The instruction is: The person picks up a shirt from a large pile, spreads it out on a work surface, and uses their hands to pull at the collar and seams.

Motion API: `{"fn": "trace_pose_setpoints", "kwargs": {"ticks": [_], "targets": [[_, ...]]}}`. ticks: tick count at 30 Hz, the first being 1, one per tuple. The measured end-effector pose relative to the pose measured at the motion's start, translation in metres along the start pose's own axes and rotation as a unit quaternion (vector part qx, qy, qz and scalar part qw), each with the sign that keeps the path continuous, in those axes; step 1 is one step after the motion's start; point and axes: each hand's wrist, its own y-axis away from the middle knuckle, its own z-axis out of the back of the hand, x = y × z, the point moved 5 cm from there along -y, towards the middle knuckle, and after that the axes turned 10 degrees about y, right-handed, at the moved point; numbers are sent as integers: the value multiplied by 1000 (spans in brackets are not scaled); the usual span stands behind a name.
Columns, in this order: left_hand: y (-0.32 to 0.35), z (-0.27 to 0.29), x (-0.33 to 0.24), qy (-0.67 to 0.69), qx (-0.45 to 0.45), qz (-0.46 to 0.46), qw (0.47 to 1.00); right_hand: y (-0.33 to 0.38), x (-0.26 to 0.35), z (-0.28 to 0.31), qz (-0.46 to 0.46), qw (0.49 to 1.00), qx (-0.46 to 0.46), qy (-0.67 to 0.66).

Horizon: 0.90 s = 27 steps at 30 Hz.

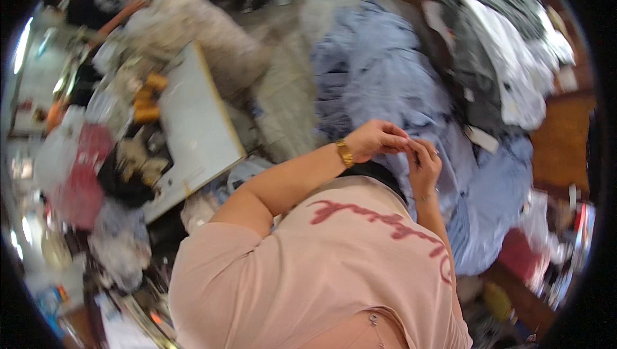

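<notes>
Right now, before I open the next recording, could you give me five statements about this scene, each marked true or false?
1. The left hand and right hand are close together, fingers bent. True.
2. The gold-coloured wristband is on the right wrist. False: the gold-coloured wristband is on the left one.
3. A heap of light-blue fabric lies beyond the hands. True.
4. The wearer's T-shirt is black. False: the T-shirt is pale pink with red lettering.
5. The white panel with a yellow edge is left of both hands. True.
</notes>
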Motion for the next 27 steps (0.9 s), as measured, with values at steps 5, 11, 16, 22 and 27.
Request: {"fn": "trace_pose_setpoints", "kwargs": {"ticks": [5, 11, 16, 22, 27], "targets": [[65, 74, -40, -28, -114, -152, 981, -17, 41, -35, 57, 989, 116, -74], [306, 324, -85, -289, -763, -342, 466, -9, -20, -20, -87, 985, 119, -85], [405, 382, -42, -240, -862, -274, 353, 26, -86, 2, -243, 965, 77, -56], [392, 413, -38, -220, -837, -248, 435, 51, -127, 13, -286, 955, 69, -21], [410, 451, -35, -290, -862, -167, 380, 56, -139, 8, -243, 968, 51, -17]]}}
